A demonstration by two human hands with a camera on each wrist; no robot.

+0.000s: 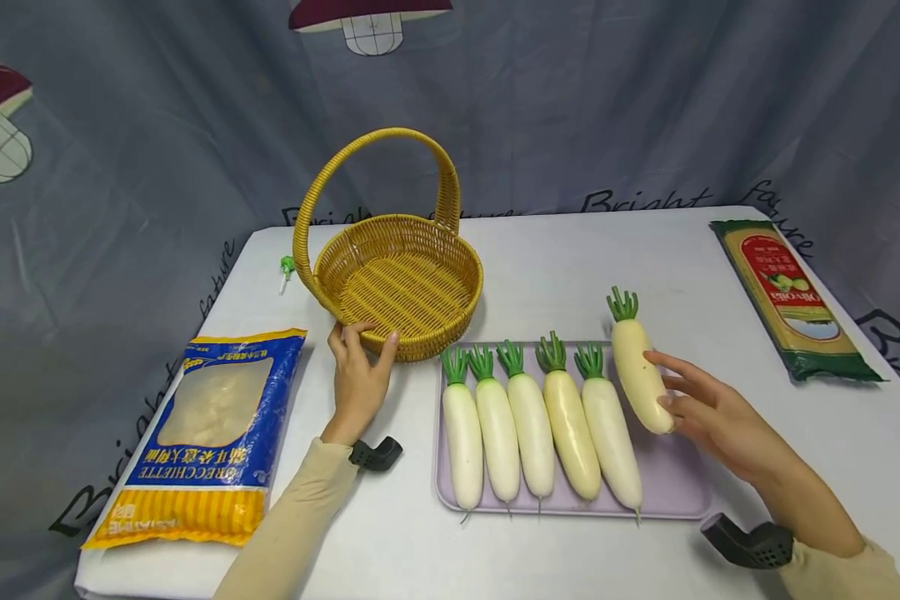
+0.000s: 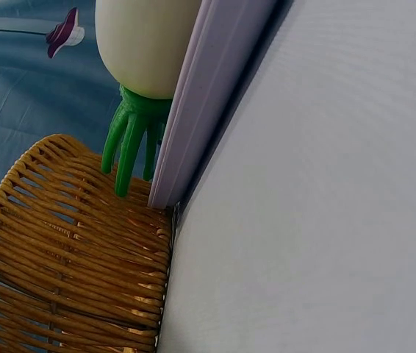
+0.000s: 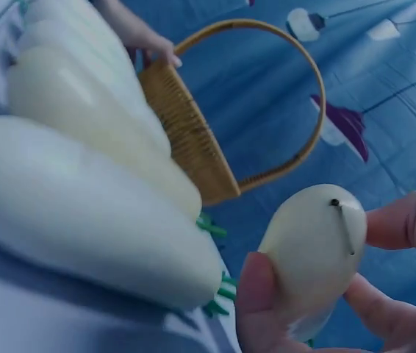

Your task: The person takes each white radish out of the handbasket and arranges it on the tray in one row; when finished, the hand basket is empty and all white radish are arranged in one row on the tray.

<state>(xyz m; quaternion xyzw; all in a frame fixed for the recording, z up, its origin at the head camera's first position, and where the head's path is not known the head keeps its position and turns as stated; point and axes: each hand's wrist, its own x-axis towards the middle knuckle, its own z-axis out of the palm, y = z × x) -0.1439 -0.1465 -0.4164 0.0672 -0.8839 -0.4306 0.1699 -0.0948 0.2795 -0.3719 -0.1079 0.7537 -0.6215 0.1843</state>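
Observation:
My right hand [image 1: 708,408] holds a white radish [image 1: 637,375] near its lower end, fingers and thumb on its sides. The radish tilts above the right part of a lilac tray [image 1: 678,492], its green stalks pointing away. In the right wrist view, the held radish [image 3: 314,254] shows its root end between thumb and fingers. Several more white radishes [image 1: 562,433] lie side by side in the tray. My left hand [image 1: 360,379] grips the near rim of a yellow woven basket [image 1: 401,292] with a tall handle. The left wrist view shows the basket's side [image 2: 68,257] but no fingers.
A blue and yellow orecchiette bag [image 1: 210,433] lies at the left of the white table [image 1: 570,558]. At the far right lies a green and gold pasta packet [image 1: 791,300]. A green lollipop [image 1: 287,267] is left of the basket. A grey curtain [image 1: 570,100] hangs behind.

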